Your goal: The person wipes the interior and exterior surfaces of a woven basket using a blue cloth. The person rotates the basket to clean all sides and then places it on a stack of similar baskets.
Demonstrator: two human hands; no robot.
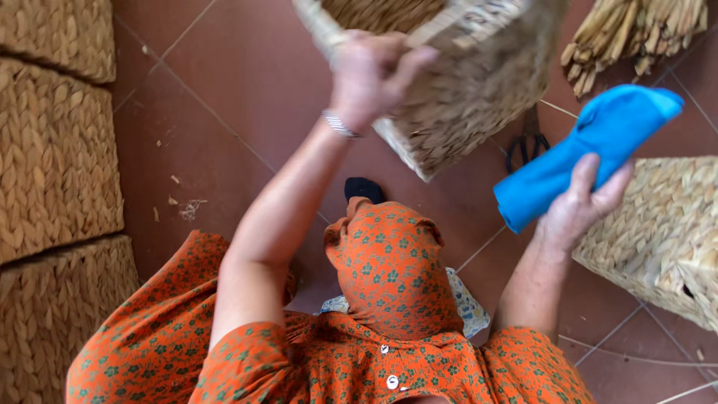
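**Head view: two raised hands, one with a woven basket, one with a blue cloth**

Head camera, looking down. The left hand, with a thin metal bangle at the wrist, is lifted high with its fingers curled and clamped over the rim of a pale, square-cornered basket of plaited straw. The basket hangs tilted, one lower corner pointing down toward the floor; its upper part is cut off by the top edge of the picture, so its opening is only partly seen. The right hand is closed round the lower end of a bright blue folded cloth, thumb and fingers pinching it from below; the cloth slants up to the right and lies apart from the basket.

Between the forearms sits an orange cloth with green flower print, draped over a raised rounded form beneath it; what it covers cannot be told. The same print makes up the buttoned garment along the lower edge.

No labels, signs or printed packages can be made out. At the left edge, a stack of flat brown woven panels is cropped by the frame. At the right, another plaited straw basket rests on the red-brown tiled floor, partly behind the right hand. A bundle of dry straw stalks lies at the top right, cut off. A small dark looped object beneath the raised basket is too obscured to identify.
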